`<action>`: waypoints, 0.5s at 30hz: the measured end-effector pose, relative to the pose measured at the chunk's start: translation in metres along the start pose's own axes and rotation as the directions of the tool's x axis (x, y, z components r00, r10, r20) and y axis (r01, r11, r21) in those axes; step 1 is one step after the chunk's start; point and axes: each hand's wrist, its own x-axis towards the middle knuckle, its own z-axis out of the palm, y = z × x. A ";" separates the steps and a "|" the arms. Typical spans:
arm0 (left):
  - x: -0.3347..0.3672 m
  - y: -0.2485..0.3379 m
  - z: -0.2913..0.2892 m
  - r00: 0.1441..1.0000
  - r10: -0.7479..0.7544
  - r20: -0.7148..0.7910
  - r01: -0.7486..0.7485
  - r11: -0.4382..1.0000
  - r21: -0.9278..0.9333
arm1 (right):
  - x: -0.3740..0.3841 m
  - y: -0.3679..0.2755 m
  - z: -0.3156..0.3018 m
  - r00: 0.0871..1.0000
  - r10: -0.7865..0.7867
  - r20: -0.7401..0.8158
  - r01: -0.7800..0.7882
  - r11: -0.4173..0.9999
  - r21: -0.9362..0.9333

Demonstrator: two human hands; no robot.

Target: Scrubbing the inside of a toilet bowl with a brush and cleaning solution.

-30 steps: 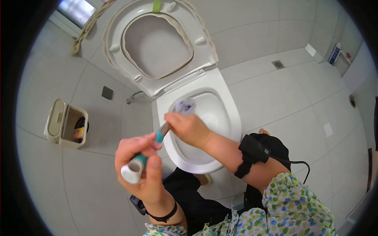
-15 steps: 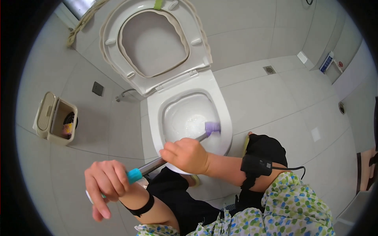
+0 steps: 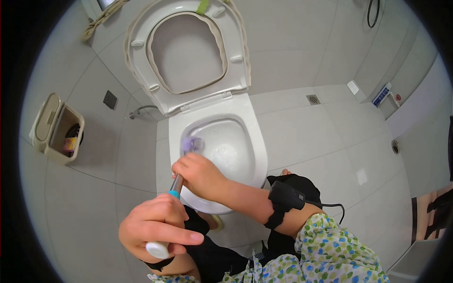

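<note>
A toilet brush [image 3: 178,183] slants over a white toilet [image 3: 257,151]; it has a grey shaft, a turquoise and white handle and a purple head. My left hand [image 3: 153,224] is wrapped around the handle, whose white end pokes out below the fingers. Farther up the shaft, my right hand [image 3: 200,175] is closed around it, above the bowl's near left rim. The purple brush head [image 3: 192,144], blurred by motion, is at the left inner wall of the bowl. Whitish foam or water shows at the bowl's bottom.
The toilet seat [image 3: 141,63] stands raised, with a fabric cover edge and a green tab. On the left wall hangs an opened beige bin [image 3: 51,150] with small items inside. A floor drain [image 3: 313,99] lies at the back right. A blue and white package [image 3: 382,94] stands farther right.
The brush head has moved from the bowl's right side to its left wall. My left hand has swung right and nearer to me, so the shaft is steeper. The whole view has shifted slightly.
</note>
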 end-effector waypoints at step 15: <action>-0.001 -0.098 0.018 0.860 -0.504 -0.075 0.476 0.847 -0.236 | -0.027 0.004 -0.035 0.846 0.507 0.165 -0.522 0.851 0.057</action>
